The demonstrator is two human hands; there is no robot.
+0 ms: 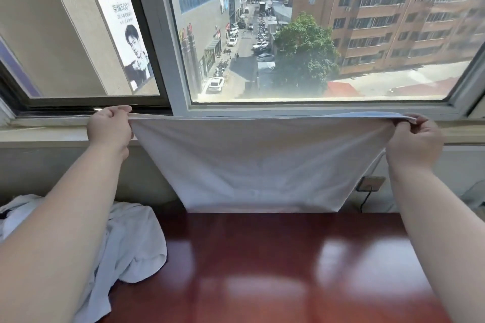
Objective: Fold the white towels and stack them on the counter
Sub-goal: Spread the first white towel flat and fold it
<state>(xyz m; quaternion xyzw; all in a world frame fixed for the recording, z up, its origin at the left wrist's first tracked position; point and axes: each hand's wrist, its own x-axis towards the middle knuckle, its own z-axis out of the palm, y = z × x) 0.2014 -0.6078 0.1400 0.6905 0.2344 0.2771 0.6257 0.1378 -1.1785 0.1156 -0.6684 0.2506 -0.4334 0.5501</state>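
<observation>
Hands, left hand (109, 126) and right hand (414, 139), pinched a white towel's (259, 165) top corners mid-frame above the counter (275, 257).

Upper-floor room: window (315, 34) over a street (242, 65), glossy wooden counter (262, 257).

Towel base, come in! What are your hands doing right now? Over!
Left hand and right hand each pinch a top corner. White towel hangs stretched between them. Crumpled white pile lies left on the counter, not blocking.
</observation>
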